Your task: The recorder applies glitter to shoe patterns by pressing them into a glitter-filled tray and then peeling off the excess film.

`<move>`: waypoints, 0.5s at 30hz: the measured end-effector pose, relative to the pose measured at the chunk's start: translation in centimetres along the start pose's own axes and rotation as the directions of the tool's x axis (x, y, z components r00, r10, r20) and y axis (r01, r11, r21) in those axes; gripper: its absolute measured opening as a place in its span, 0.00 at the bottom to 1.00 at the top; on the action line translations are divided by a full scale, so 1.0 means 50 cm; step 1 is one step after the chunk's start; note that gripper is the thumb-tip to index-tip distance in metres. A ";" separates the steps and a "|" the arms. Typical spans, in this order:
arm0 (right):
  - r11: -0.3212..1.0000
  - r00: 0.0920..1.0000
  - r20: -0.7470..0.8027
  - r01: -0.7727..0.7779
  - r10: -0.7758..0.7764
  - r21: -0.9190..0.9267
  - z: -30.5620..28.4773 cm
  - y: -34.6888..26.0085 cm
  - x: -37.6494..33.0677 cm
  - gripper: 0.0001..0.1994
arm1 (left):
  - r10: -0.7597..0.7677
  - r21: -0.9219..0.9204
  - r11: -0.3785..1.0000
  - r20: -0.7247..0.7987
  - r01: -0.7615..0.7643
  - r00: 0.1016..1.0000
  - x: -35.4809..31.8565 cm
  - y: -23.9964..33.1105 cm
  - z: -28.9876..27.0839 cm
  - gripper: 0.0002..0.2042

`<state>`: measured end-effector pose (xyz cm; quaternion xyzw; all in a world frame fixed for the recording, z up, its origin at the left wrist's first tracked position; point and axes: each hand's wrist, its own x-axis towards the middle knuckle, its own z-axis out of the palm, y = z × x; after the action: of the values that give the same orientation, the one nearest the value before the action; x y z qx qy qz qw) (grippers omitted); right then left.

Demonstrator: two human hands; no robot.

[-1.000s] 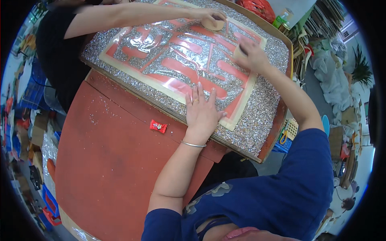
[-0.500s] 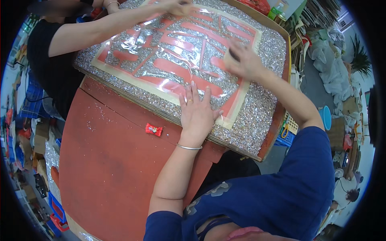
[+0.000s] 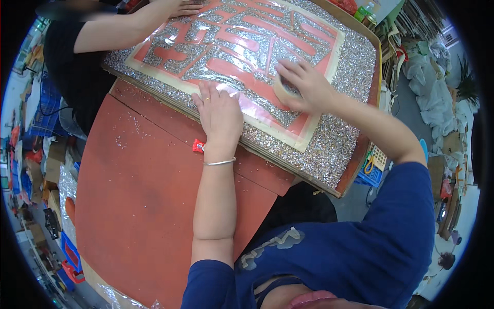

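Note:
A patterned sheet (image 3: 226,68) with coral-pink shapes, a cream border and shiny clear film lies over a bed of glittering stones (image 3: 355,98) in a shallow wooden tray. My left hand (image 3: 221,114) rests flat at the sheet's near edge, fingers stretched out. In my right hand (image 3: 311,90) is a cream roll of tape (image 3: 284,94), its rim against the film on the right half of the sheet. My palm covers part of the roll. A small red wrapped sweet (image 3: 198,146) sits on the table, partly hidden by my left wrist.
The tray rests on a red-brown table (image 3: 144,206) with scattered stones. At the far left, a co-worker's hand (image 3: 182,7) touches the sheet's far edge. A green bottle (image 3: 364,10) stands beyond the tray. Right of it is a blue basket (image 3: 370,175); plastic bags cover the floor.
My left hand has slid left along the sheet's near edge. My right hand has moved slightly down and left with the tape roll. The co-worker's hand has drawn back left.

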<state>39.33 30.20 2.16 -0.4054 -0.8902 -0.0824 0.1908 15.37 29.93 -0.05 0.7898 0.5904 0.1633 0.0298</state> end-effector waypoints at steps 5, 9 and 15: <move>0.999 0.999 -0.002 -0.039 0.039 -0.010 -0.024 -0.098 -0.025 0.30 | 0.046 0.130 0.990 0.096 -0.058 0.994 0.000 0.022 0.004 0.21; 0.987 0.979 -0.149 -0.147 0.137 -0.060 0.079 -0.103 0.130 0.30 | 0.065 0.142 0.987 0.027 -0.068 0.997 -0.004 0.010 0.033 0.22; 0.989 0.971 -0.196 -0.147 0.140 -0.021 0.099 -0.107 0.141 0.29 | -0.051 0.234 0.972 0.127 0.020 0.991 -0.015 0.031 0.015 0.23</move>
<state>29.75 33.05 0.58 -0.4622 -0.8341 -0.1232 0.2748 16.83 28.86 -0.54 0.7863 0.6162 0.0400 -0.0211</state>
